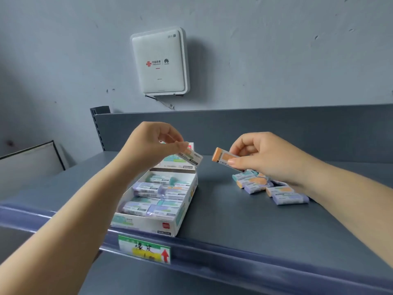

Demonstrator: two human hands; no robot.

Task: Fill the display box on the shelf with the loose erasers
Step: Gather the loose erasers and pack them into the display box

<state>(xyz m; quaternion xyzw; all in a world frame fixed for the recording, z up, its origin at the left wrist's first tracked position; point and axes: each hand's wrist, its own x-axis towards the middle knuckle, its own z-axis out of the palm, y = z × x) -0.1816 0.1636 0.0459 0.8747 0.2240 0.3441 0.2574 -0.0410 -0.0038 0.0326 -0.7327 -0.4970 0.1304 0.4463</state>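
Note:
A white display box [140, 224] stands at the shelf's front edge with several wrapped erasers lying in it, its lid flap raised at the back. My left hand [148, 143] hovers above the box's far end, pinching an eraser [191, 157] in a white sleeve by its end. My right hand [268, 156] holds an orange eraser [223, 157] between thumb and fingers, level with the left hand and to the right of the box. Under my right hand lies a pile of loose erasers [276, 188], purple, orange and green, on the shelf.
The dark grey shelf [244, 220] has a raised back panel [255, 124] and a price rail with a green and yellow label [144, 249] along its front. A white router box [159, 62] hangs on the wall above. A framed panel [29, 160] leans at the left.

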